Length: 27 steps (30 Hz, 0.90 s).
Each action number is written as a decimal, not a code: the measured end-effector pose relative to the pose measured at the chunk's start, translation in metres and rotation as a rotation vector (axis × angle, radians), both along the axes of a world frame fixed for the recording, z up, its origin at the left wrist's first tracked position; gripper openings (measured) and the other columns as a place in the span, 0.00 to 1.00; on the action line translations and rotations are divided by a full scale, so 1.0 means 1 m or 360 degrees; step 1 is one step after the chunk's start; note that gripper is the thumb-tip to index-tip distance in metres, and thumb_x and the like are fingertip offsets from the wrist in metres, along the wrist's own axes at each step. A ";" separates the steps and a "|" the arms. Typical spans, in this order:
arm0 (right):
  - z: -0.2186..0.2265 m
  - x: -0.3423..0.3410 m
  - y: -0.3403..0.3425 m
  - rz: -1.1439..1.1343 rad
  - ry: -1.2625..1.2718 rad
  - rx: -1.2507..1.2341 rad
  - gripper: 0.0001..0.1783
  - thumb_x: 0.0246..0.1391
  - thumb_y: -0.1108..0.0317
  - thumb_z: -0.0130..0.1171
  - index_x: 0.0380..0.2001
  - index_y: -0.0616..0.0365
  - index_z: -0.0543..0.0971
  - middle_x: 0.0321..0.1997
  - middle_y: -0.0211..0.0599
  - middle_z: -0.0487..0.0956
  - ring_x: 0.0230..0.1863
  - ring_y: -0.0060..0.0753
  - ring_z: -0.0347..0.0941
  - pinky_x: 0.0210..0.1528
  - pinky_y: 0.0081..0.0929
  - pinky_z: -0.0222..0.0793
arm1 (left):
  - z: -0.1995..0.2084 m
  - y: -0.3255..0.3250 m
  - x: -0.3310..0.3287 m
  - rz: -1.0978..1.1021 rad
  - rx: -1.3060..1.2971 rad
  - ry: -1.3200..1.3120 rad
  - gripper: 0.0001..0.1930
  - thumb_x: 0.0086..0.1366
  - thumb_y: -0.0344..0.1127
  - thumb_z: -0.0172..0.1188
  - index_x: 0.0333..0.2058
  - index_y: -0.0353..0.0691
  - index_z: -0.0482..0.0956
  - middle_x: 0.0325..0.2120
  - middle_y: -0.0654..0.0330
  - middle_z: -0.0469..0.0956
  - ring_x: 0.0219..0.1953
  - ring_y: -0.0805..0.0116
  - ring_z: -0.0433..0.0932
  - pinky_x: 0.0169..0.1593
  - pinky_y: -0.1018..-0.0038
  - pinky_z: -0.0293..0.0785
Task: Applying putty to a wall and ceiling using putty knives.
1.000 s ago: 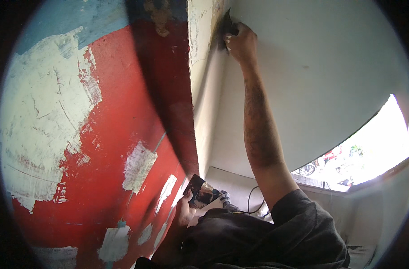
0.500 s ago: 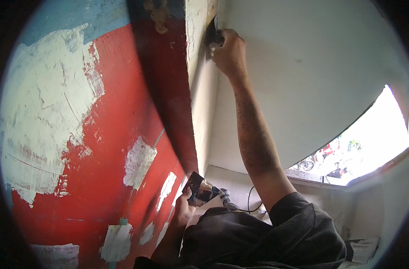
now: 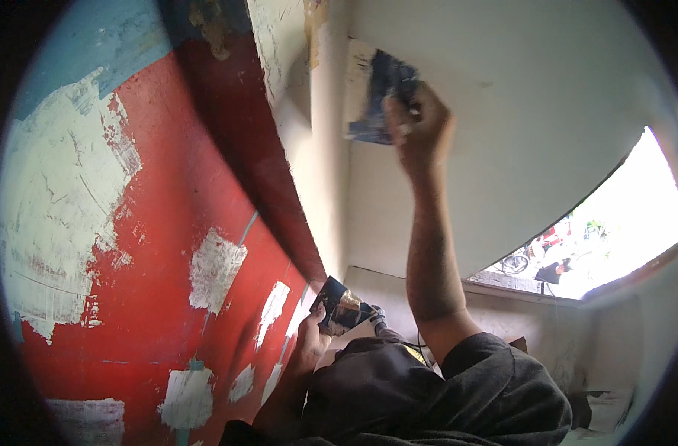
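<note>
High up, my right hand (image 3: pixel 426 125) is closed around a flat dark-blue putty scraper (image 3: pixel 389 85). Pale putty coats the scraper's left side. Its broad face shows in front of the white wall (image 3: pixel 532 82), near the corner; whether it touches the surface I cannot tell. Low in the middle, my left hand (image 3: pixel 311 336) grips another dark flat blade (image 3: pixel 328 299), like a second putty scraper, its thumb lying on the face. A lump of beige and whitish putty (image 3: pixel 346 306) sits on that blade.
On the left stands a red wall (image 3: pixel 171 260) with white filler patches (image 3: pixel 52 215) and blue paint above. A cream-coloured strip (image 3: pixel 325 186) runs along the corner. A bright opening (image 3: pixel 614 208) at right shows a bicycle outside. A dark cable (image 3: pixel 421 346) hangs near my body.
My right hand has drawn the scraper back from the corner, rightward and down, turning its broad face into view. My left hand still holds its blade in nearly the same place.
</note>
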State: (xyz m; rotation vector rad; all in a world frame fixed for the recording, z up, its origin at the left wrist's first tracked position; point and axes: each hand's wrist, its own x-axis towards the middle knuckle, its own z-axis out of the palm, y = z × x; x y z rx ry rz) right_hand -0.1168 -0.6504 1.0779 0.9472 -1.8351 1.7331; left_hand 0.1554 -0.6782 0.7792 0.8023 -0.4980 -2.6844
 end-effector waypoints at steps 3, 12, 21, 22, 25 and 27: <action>-0.002 -0.042 0.006 -0.0001 -0.0247 -0.0050 0.08 0.43 0.71 0.59 0.28 0.63 0.74 0.21 0.31 0.72 0.26 0.20 0.65 0.26 0.21 0.63 | 0.011 0.004 -0.003 0.0061 -0.0120 0.0026 0.15 0.64 0.32 0.46 0.49 0.34 0.66 0.44 0.55 0.72 0.48 0.60 0.72 0.54 0.61 0.68; -0.011 -0.072 -0.032 -0.0147 -0.0040 -0.0650 0.12 0.45 0.73 0.60 0.31 0.64 0.68 0.25 0.37 0.73 0.26 0.31 0.68 0.34 0.28 0.65 | -0.019 0.003 0.000 -0.0034 -0.0073 -0.0188 0.19 0.64 0.33 0.47 0.53 0.36 0.64 0.47 0.54 0.70 0.51 0.59 0.69 0.56 0.60 0.65; -0.098 -0.046 0.053 0.1200 -0.1106 -0.1181 0.17 0.39 0.82 0.55 0.37 0.65 0.70 0.33 0.40 0.74 0.34 0.30 0.71 0.38 0.28 0.71 | 0.002 -0.016 -0.023 0.0029 -0.0175 -0.0442 0.16 0.64 0.37 0.49 0.49 0.39 0.70 0.46 0.54 0.73 0.47 0.59 0.73 0.51 0.63 0.69; -0.112 -0.039 0.070 0.1153 -0.1119 -0.1185 0.17 0.39 0.82 0.55 0.37 0.65 0.70 0.33 0.40 0.74 0.34 0.30 0.71 0.38 0.28 0.71 | -0.015 -0.023 -0.021 -0.0017 -0.0184 -0.0392 0.16 0.64 0.36 0.49 0.49 0.39 0.69 0.46 0.55 0.73 0.47 0.59 0.73 0.51 0.63 0.69; -0.190 -0.015 0.125 0.1095 -0.1735 -0.1285 0.15 0.40 0.84 0.55 0.35 0.63 0.73 0.33 0.40 0.77 0.38 0.29 0.74 0.42 0.27 0.73 | -0.013 -0.025 -0.031 -0.0221 -0.0296 -0.0291 0.17 0.64 0.37 0.48 0.50 0.40 0.68 0.46 0.56 0.74 0.47 0.62 0.74 0.49 0.64 0.71; -0.217 0.006 0.162 0.0302 -0.0977 -0.0573 0.12 0.39 0.81 0.56 0.33 0.65 0.75 0.33 0.40 0.78 0.38 0.30 0.75 0.44 0.27 0.72 | -0.005 -0.026 -0.028 -0.0351 -0.0430 -0.0149 0.17 0.65 0.36 0.48 0.52 0.39 0.67 0.48 0.58 0.72 0.49 0.65 0.72 0.52 0.68 0.69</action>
